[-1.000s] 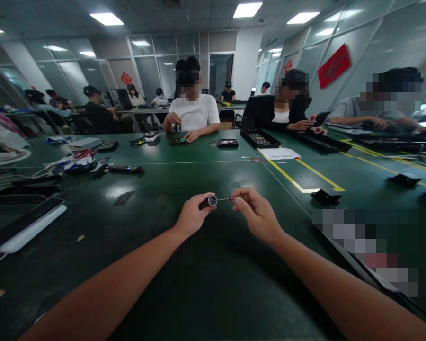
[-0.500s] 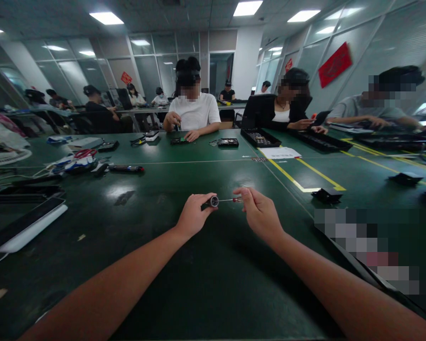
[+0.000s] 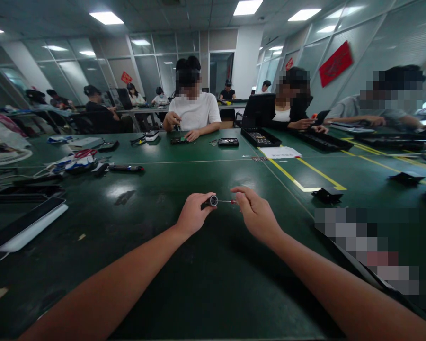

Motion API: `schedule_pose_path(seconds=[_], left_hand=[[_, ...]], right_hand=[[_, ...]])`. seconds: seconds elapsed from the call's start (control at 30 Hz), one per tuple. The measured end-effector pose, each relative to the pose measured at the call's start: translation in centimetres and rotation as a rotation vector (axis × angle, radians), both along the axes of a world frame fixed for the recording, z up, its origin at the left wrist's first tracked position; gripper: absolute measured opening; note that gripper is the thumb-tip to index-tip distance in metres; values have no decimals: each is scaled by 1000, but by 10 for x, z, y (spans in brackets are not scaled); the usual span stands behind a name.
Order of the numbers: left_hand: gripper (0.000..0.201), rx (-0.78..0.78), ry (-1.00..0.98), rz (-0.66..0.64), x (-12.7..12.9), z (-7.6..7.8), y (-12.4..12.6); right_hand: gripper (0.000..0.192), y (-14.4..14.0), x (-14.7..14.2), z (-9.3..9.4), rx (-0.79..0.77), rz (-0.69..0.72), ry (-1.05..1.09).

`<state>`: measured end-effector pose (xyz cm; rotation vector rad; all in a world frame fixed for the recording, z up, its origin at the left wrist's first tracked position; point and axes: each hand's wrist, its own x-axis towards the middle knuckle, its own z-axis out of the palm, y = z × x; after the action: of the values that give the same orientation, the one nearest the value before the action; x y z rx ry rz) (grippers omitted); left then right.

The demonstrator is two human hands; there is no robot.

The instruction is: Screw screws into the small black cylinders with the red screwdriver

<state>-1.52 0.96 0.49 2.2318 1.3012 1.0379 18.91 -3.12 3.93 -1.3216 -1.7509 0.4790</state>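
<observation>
My left hand (image 3: 192, 215) grips a small black cylinder with a silver end (image 3: 210, 202), held just above the dark green table (image 3: 184, 265). My right hand (image 3: 256, 214) pinches a thin metal rod with a red band (image 3: 228, 201). The rod's tip points into the cylinder's silver end. Both hands are close together near the middle of the table.
A black-and-white flat device (image 3: 24, 227) lies at the left edge. Cables and tools (image 3: 78, 162) sit further back on the left, and small black parts (image 3: 327, 194) lie beside yellow floor-style tape lines at right. Other people sit working along the far side with black trays (image 3: 260, 138).
My right hand has shifted slightly left, toward the cylinder, and the exposed length of rod is shorter. My left hand has stayed nearly still.
</observation>
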Motion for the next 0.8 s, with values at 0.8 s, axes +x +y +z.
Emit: schedule_pose_path(seconds=[0.8], left_hand=[[35, 19, 37, 28, 0, -1, 0]], right_hand=[[28, 7, 4, -6, -26, 53, 130]])
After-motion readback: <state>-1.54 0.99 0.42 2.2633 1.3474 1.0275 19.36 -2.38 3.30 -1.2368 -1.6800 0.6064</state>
